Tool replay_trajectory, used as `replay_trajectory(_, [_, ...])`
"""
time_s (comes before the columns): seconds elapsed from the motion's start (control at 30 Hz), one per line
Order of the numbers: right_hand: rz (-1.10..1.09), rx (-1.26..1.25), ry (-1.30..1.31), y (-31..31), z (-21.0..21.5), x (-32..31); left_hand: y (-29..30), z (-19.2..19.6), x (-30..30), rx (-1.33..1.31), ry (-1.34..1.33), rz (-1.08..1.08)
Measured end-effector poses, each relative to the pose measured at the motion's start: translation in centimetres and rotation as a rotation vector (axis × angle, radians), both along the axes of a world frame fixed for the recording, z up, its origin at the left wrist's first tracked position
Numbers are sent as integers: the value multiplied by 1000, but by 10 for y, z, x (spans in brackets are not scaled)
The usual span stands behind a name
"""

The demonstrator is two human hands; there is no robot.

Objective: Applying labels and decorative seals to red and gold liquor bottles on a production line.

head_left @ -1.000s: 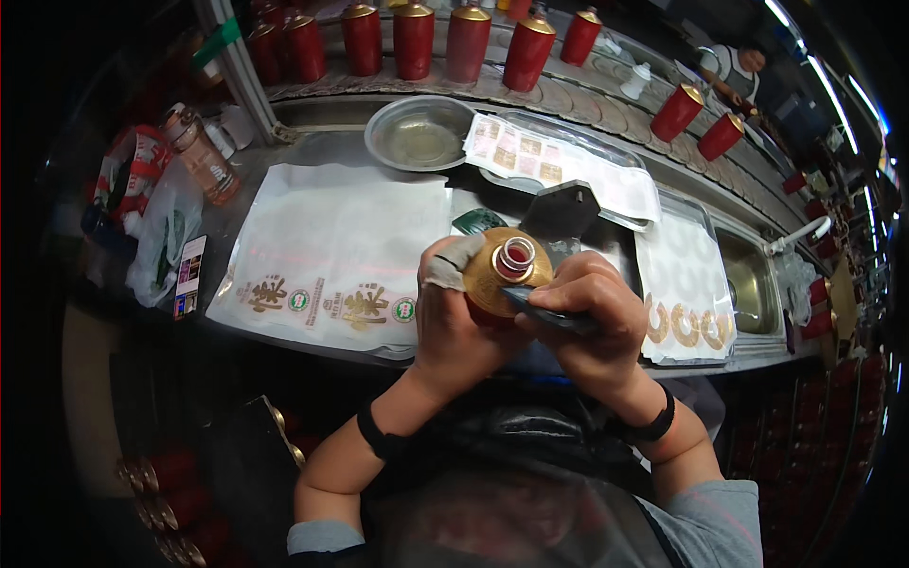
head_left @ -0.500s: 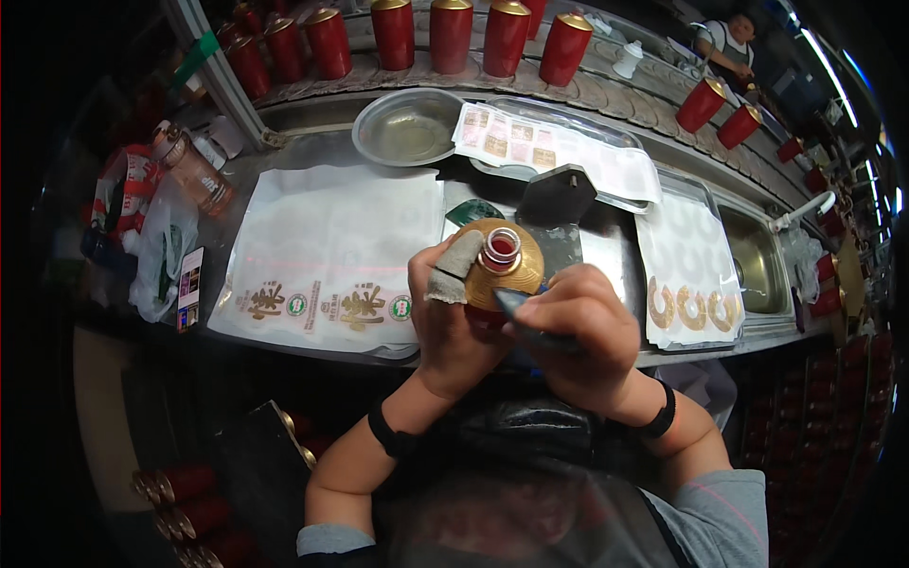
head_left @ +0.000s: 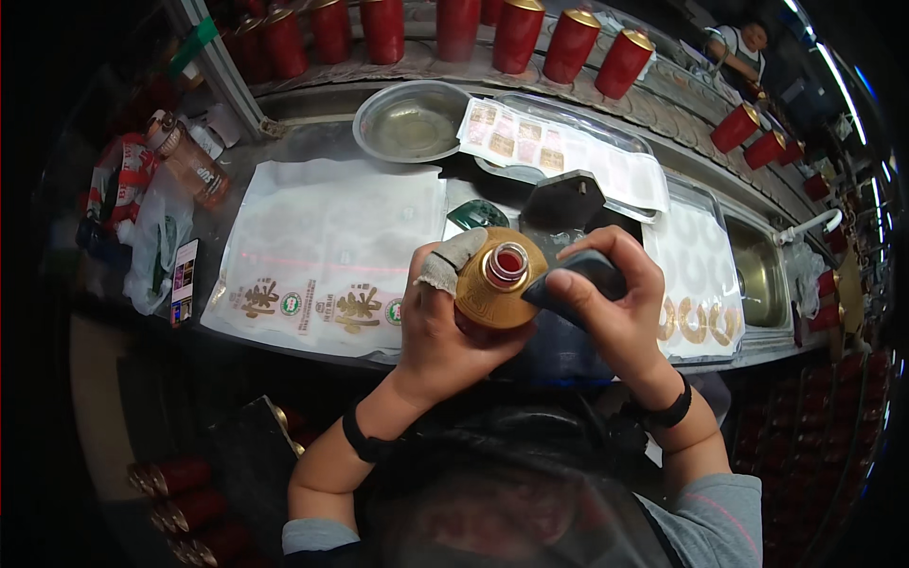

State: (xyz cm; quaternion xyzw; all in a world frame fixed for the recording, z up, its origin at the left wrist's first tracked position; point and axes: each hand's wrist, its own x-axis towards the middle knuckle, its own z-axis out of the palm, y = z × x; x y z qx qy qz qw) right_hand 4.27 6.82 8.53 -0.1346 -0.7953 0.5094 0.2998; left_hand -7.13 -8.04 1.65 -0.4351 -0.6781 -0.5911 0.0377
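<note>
My left hand (head_left: 443, 322) grips a round gold bottle (head_left: 492, 292) with a red cap, seen from above; a grey cloth wraps its index finger. Pressed against the bottle's right side is a dark flat tool (head_left: 578, 276), and my right hand (head_left: 615, 303) is closed around it. Both hands hover over the near edge of the metal worktable (head_left: 312, 147). A black stand (head_left: 563, 201) sits just beyond the bottle.
White printed sheets (head_left: 327, 251) cover the table at left. A metal bowl (head_left: 412, 121) and a tray of small labels (head_left: 559, 151) lie behind. A sheet of gold rings (head_left: 696, 275) is at right, beside a sink (head_left: 757, 275). Red bottles (head_left: 568, 43) line the back shelf.
The bottle and both hands have come closer to me and sit lower in view. My right hand's tool has slid up along the bottle's right side.
</note>
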Motion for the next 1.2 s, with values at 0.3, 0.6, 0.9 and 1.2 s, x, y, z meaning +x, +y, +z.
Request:
replay_trajectory(0.3, [62, -46, -98, 22, -4, -30, -18, 16, -39, -189, -120, -359])
replay_trajectory(0.6, [2, -60, -57, 16, 6, -41, -25, 6, -46, -122, -476, -662])
replay_trajectory(0.9, [-40, -158, -42, 0, 2, -14, -25, -20, -1, 216, -77, -232])
replay_trajectory(1.2, [-30, -121, -121, 3, 10, 1, -9, -3, 8, 37, -21, -52])
